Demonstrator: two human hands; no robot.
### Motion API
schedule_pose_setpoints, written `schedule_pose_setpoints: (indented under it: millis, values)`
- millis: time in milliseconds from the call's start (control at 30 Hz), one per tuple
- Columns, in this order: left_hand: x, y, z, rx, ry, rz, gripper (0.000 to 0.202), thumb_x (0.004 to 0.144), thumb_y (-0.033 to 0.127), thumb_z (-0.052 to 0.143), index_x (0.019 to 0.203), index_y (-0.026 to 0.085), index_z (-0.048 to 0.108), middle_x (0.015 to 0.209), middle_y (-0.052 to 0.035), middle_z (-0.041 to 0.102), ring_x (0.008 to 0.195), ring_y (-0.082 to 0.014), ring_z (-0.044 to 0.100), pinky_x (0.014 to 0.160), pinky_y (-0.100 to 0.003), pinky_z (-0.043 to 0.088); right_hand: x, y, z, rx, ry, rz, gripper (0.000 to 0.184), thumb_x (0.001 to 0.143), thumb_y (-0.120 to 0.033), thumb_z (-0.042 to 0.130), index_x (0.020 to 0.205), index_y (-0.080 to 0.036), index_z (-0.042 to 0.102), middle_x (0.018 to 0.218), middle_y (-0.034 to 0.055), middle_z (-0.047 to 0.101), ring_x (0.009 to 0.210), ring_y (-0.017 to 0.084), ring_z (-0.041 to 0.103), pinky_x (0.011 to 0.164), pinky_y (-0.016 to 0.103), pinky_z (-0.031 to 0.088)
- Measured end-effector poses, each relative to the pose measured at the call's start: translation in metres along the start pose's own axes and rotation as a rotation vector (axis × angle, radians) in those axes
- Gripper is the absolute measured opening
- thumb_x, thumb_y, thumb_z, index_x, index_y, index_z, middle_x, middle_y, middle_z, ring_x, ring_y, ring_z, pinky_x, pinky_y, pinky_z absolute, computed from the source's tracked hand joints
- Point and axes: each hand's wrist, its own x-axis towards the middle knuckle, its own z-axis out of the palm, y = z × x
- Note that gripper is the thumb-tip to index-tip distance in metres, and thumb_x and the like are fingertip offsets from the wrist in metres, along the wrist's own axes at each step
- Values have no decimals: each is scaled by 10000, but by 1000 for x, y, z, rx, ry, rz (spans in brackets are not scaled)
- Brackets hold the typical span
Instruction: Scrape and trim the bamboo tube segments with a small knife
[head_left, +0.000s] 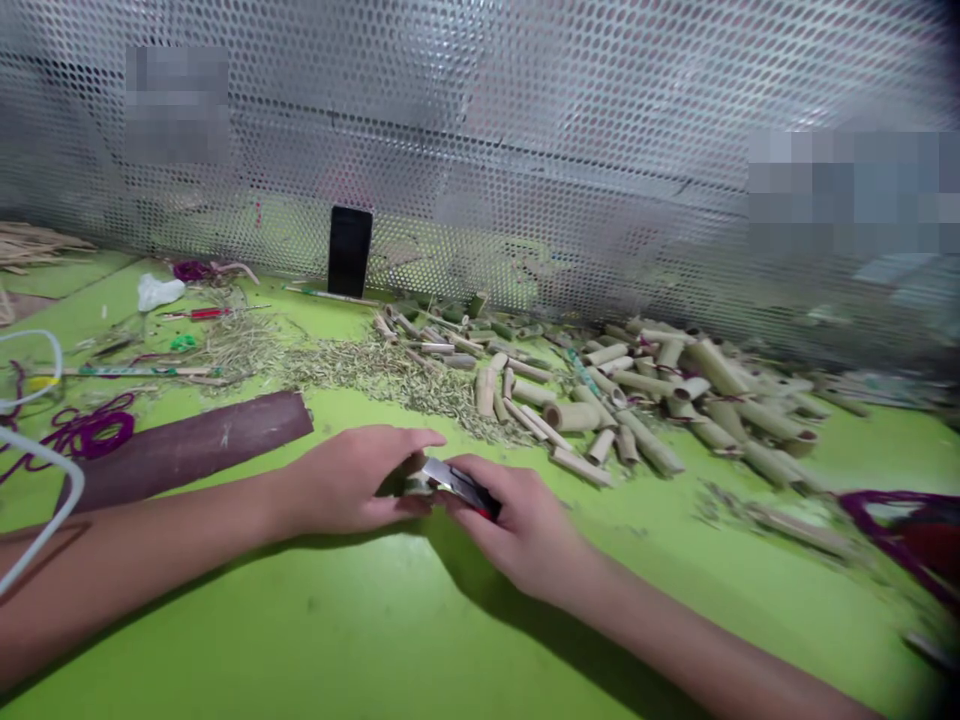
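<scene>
My left hand [352, 478] is closed around a short greenish piece that looks like bamboo [416, 484], mostly hidden by my fingers. Opposite it, my right hand [525, 520] grips what looks like a utility knife [466, 486] with a silver front and a black and red handle. The knife's silver tip lies against or just beside the bamboo piece; I cannot tell which. Both hands are over the near middle of the green table [360, 630]. Behind my left forearm rests a long dark brown strip [202, 445].
Cut bamboo tubes [660, 390] lie piled at the right. Shavings [375, 375] spread across the middle. A phone [350, 252] leans on the perforated metal screen [480, 150]. At left are purple cord [97, 430], a red-handled tool [210, 313] and a white cable [56, 455].
</scene>
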Motion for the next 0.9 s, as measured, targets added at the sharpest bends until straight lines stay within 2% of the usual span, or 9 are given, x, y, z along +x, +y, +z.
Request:
schedule_pose_setpoints:
  millis: [200, 300, 467, 600, 767, 900]
  values:
    - [1, 1, -1, 30, -16, 31, 544, 961, 395, 709, 1421, 183, 509, 1194, -132, 738, 1094, -299, 707, 968, -432, 558, 3, -3, 0, 43, -17, 65, 133, 878, -118, 545, 842, -219, 624, 705, -6, 703, 594, 163, 615, 544, 250, 428]
    - [1, 3, -1, 31, -15, 35, 569, 963, 400, 708, 1439, 177, 490, 1187, -133, 738, 1080, -303, 709, 955, -435, 561, 3, -3, 1, -3, -33, 77, 137, 879, -112, 534, 841, -216, 614, 706, 0, 700, 592, 167, 611, 547, 255, 420]
    - [0, 4, -2, 15, -14, 7, 580, 962, 405, 708, 1454, 205, 473, 1226, -128, 730, 1086, -289, 706, 957, -420, 561, 1, 0, 3, -93, -59, 59, 137, 931, -131, 505, 942, -200, 623, 783, 38, 733, 629, 179, 631, 578, 266, 425]
    - [1, 5, -3, 5, -24, -13, 573, 962, 396, 701, 1453, 206, 474, 1200, -122, 735, 1045, -274, 708, 919, -403, 563, 0, -3, 0, -62, -71, 56, 134, 947, -134, 486, 964, -197, 603, 795, 45, 723, 635, 180, 623, 585, 270, 423]
    - [2, 6, -7, 10, -37, -102, 597, 963, 418, 688, 1479, 217, 462, 1075, -84, 749, 898, -237, 703, 800, -360, 553, 2, -4, -14, 7, 37, 104, 163, 1010, -238, 471, 894, -213, 582, 716, 14, 645, 587, 164, 540, 539, 265, 379]
    - [1, 7, -9, 0, -50, -114, 593, 965, 428, 678, 1477, 212, 470, 1111, -95, 752, 933, -249, 709, 810, -370, 552, 8, 15, -20, -130, 73, 114, 167, 1003, -244, 486, 886, -213, 600, 686, 14, 644, 571, 168, 547, 534, 268, 354]
